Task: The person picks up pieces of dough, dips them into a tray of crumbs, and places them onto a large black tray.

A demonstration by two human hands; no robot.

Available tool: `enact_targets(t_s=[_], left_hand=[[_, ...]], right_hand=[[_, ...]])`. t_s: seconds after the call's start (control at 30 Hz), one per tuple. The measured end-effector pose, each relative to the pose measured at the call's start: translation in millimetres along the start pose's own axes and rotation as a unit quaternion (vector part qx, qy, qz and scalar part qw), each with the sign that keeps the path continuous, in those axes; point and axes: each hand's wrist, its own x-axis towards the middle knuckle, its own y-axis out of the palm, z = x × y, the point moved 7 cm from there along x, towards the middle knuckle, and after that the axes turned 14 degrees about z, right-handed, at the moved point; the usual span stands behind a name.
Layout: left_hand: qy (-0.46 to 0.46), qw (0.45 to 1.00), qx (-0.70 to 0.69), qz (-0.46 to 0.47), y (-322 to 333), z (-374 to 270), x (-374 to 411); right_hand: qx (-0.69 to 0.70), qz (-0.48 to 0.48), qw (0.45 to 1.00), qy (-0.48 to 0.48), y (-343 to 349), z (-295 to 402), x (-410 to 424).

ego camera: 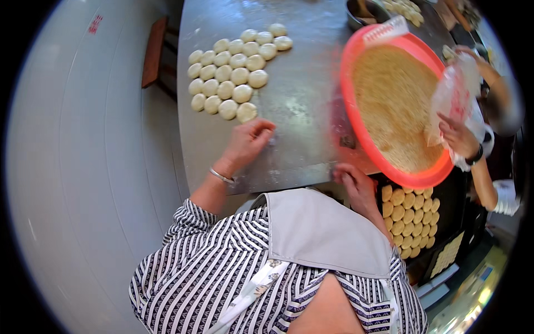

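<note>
My left hand (252,137) is over the metal table, its fingers curled and the thumb near the forefinger. Its knuckles are just below the nearest dough round (247,112), and whatever may be inside the fingers is hidden. Several rows of pale, glossy dough rounds (225,73) lie beyond it on the left half of the tabletop. At the table's front edge, my right hand (356,185) is blurred, with bent fingers. It is nearest to the lower rim of a red plastic basin (349,112), and no held thing can be made out.
The basin contains a tan, crumbly filling or powder (392,104). A co-worker's hand (459,135) is by a clear plastic bag (454,96) over its right side. Below it, a dark baking tray (452,208) bears flat dough rounds (411,221). A wooden stool (154,52) stands left, beside the wall.
</note>
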Motion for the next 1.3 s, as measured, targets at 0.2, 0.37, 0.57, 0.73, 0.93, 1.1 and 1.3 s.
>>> enact_targets(t_s=[0.2,0.37,0.57,0.73,0.93,1.1,1.3], left_hand=[[-0.091,0.965,-0.008,-0.245,-124.3,62.7,-60.2],[-0.169,0.942,-0.218,-0.189,-124.1,70.1,-63.2],[-0.148,0.896,-0.355,-0.223,-96.8,68.7,-65.7],[-0.084,0.914,-0.197,-0.345,-92.7,61.3,-44.5],[-0.064,0.892,-0.218,-0.392,-104.6,85.7,-46.9],[0.025,0.919,-0.295,-0.262,-95.9,-13.0,-29.3],[0.196,0.976,-0.076,0.050,-0.8,-178.5,65.7]], right_hand=[[-0.126,0.024,0.987,-0.095,65.3,82.0,191.0],[-0.243,-0.045,0.967,-0.066,72.2,94.4,310.7],[-0.181,0.031,0.980,0.082,86.2,112.3,325.8],[-0.095,0.018,0.995,0.016,81.7,98.9,292.8],[0.251,0.128,0.959,0.014,75.2,111.5,181.7],[0.176,0.088,0.980,-0.023,1.5,148.2,54.3],[-0.009,-0.213,0.976,0.047,-121.9,137.0,-45.8]])
